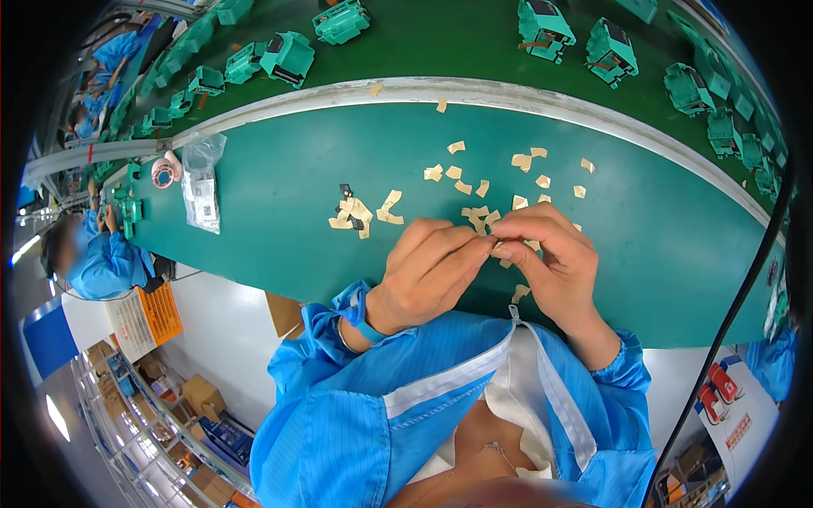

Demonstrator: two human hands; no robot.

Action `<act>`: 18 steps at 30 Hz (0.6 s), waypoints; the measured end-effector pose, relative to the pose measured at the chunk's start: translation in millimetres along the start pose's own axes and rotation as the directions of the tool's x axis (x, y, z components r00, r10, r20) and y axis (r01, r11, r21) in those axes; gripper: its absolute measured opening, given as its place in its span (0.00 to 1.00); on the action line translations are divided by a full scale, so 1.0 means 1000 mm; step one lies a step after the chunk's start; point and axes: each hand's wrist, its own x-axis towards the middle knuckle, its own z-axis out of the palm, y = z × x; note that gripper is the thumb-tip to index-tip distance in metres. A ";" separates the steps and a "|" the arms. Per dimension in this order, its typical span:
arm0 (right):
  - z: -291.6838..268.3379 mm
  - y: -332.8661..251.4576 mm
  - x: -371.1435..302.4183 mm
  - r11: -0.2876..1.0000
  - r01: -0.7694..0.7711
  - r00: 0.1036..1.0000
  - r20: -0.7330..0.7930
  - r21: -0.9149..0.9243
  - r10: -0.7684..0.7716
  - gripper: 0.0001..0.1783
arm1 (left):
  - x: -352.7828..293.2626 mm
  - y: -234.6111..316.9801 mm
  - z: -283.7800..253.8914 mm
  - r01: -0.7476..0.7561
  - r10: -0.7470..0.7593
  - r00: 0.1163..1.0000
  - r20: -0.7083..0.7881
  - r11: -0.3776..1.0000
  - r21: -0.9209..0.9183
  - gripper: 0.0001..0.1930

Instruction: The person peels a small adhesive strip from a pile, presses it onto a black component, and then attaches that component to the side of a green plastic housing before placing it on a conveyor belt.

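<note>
At a smooth green worktable [279, 245], bare L hand [428, 267] & R hand [550, 262] meet, fingertips pinched on a small tan piece [498, 251], mostly hidden, exact kind unclear. Just beyond, loose flat pale-tan scraps [483, 188] lie scattered; to the L, a pile of similar pcs [360, 212] w/ small black bits [345, 190]. Far L: clear plastic bag [203, 182]. Past a pale rail [474, 91], boxy green plastic housings [288, 57] on a dk-green surface [440, 42].

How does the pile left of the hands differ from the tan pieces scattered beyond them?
The left pile is bunched and overlapping; the scattered pieces are spread widely. The left pile has black pieces mixed in, while the scattered pieces look all tan. Both lie on the green table.
</note>
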 end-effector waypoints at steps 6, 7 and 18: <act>-0.010 0.010 0.003 0.855 0.399 0.917 0.122 -0.331 -0.380 0.10 | 0.005 -0.002 0.000 0.126 -0.123 0.992 0.030 0.979 -0.158 0.09; -0.013 0.012 0.005 0.752 0.532 0.843 0.163 -0.389 -0.512 0.11 | 0.004 0.000 0.001 0.139 -0.134 0.990 0.040 0.975 -0.171 0.09; -0.018 0.015 -0.017 0.984 0.163 0.982 -0.090 -0.074 -0.169 0.14 | -0.004 0.004 0.006 0.232 -0.202 0.967 0.156 0.951 -0.207 0.09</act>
